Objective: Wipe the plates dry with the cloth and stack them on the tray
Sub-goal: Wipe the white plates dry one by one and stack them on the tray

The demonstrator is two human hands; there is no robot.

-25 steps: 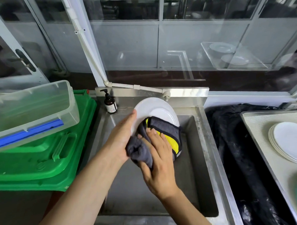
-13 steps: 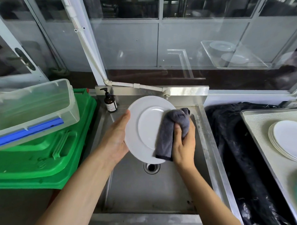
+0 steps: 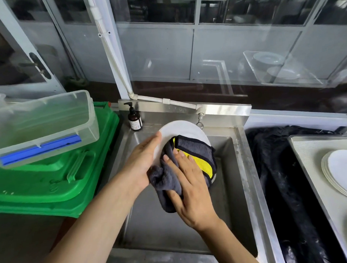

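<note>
Head view is taking in a brown pump bottle (image 3: 134,121) at the steel sink (image 3: 237,168) — green bins (image 3: 52,175) sitting left, stacked plates (image 3: 341,172) on a tray (image 3: 307,156) right. Over the basin, the left hand (image 3: 144,160) is gripping a white plate (image 3: 180,131) by its edge — the right hand (image 3: 190,185), fingers spread, is pressing a grey-and-yellow cloth (image 3: 197,156) onto it.
</note>
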